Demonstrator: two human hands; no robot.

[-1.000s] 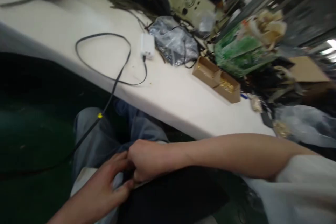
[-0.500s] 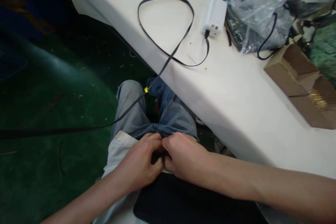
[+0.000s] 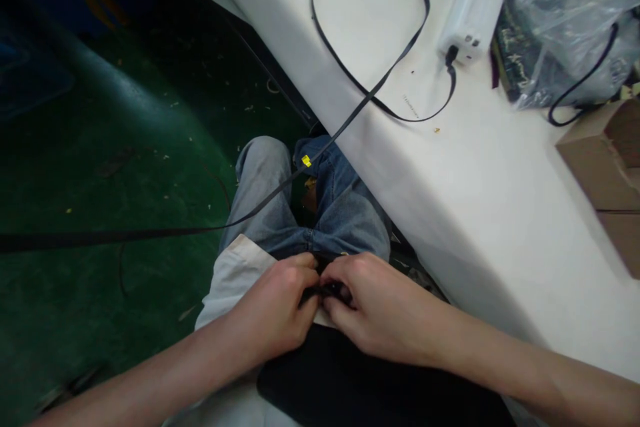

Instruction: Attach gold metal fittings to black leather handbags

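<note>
At my waist, over my lap, both hands meet with fingers curled. My left hand (image 3: 287, 303) and my right hand (image 3: 367, 307) pinch a dark, narrow, strap-like thing (image 3: 326, 290) from its two sides. Much of it is hidden by the fingers, so its exact kind does not show. Just below the hands, a smooth black panel (image 3: 380, 380) lies against my body over a pale shirt (image 3: 233, 280). Blue jeans (image 3: 265, 193) cover my legs.
A flat dark cable (image 3: 350, 117) with a yellow tag (image 3: 306, 161) runs from a white power adapter (image 3: 473, 17) on the white table (image 3: 440, 193) across my knees, leftward. Plastic bags (image 3: 565, 27) and a cardboard box (image 3: 600, 167) lie right. The floor (image 3: 150, 213) is green.
The camera view has shifted, so the table's things sit further right and higher. My hands stay together at my waist, with slightly more of the dark thing showing between them.
</note>
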